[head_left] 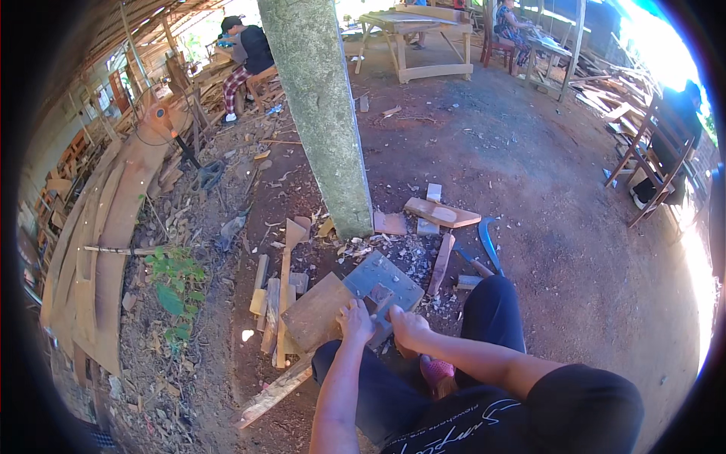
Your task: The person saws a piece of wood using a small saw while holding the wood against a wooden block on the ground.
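Observation:
My left hand [355, 322] is closed at the edge of a small brown piece of wood [379, 296], over a low work surface. My right hand [410, 330] is a fist just to its right, thumb toward the wood. What the right fist grips is hidden by the fingers. Under the hands lies a grey board [386, 274] strewn with shavings, beside a brown wooden board [314, 309] on its left. A curved blue blade [490, 244], with a wooden handle by it, lies on the ground beyond my right knee.
A mossy concrete post [321, 113] stands directly ahead. Wood offcuts [282, 299] lie left of the boards, more blocks [441, 212] beyond them. A fan [162, 117] and long planks [113, 219] are at the left. People sit farther off, near a wooden table [412, 26] and a chair [656, 163].

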A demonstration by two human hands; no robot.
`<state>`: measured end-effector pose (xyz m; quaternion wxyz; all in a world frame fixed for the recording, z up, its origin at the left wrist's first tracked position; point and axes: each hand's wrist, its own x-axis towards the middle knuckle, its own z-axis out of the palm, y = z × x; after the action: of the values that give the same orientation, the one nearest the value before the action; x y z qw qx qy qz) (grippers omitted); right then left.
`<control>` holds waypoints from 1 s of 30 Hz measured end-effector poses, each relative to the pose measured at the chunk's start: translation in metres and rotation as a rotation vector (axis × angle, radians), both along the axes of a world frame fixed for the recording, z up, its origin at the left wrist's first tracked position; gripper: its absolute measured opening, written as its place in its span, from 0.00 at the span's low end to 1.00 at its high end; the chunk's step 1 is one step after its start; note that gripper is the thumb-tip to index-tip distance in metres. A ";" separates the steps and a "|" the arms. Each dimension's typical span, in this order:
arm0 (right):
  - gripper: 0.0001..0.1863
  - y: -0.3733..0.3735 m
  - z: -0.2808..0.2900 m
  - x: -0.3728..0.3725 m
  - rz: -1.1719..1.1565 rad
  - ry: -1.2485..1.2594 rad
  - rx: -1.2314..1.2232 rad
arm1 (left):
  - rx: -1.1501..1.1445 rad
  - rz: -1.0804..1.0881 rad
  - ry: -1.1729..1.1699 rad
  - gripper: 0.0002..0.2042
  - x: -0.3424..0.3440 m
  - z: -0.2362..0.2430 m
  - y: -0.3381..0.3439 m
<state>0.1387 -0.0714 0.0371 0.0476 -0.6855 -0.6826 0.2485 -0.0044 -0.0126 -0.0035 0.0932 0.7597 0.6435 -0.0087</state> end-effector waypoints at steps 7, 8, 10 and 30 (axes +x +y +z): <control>0.11 0.030 -0.022 -0.006 -0.006 -0.077 0.176 | -0.128 0.000 -0.070 0.31 0.006 0.020 0.008; 0.11 0.040 -0.026 -0.007 -0.049 -0.053 0.175 | -0.127 -0.007 -0.089 0.30 0.010 0.025 0.011; 0.11 0.035 -0.036 -0.009 -0.073 -0.018 0.128 | -0.113 -0.006 -0.075 0.29 0.008 0.020 0.014; 0.12 -0.001 -0.010 -0.002 -0.055 -0.189 -0.048 | 0.002 -0.059 0.001 0.25 0.005 0.010 0.013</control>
<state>0.1367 -0.0724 0.0272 -0.0269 -0.7253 -0.6590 0.1976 0.0004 0.0001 0.0070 0.0918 0.7783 0.6211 -0.0113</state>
